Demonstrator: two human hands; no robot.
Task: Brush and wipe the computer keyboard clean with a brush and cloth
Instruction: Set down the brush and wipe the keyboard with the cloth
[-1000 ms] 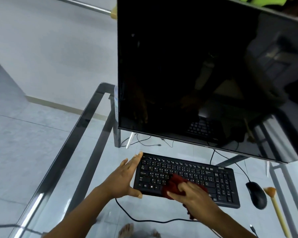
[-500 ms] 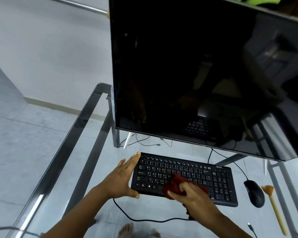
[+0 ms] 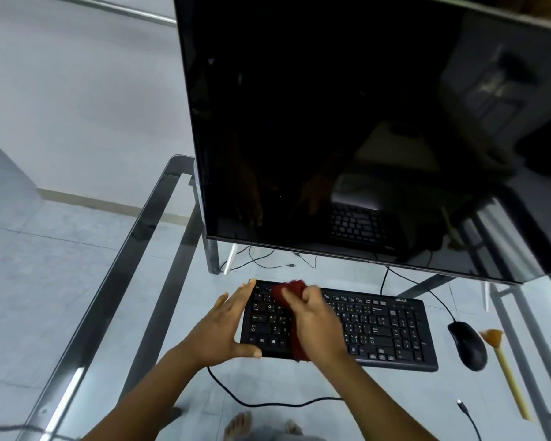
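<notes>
Wiping the keys: I see the dark red cloth on the upper-left keys of the black computer keyboard.

The right hand has its grip bunched around the cloth, pressing it onto the keyboard on the glass desk. The left hand braces the keyboard's left edge, fingers spread, thumb on the front edge. The yellow-handled brush lies right of the black mouse, below the dark monitor.
</notes>
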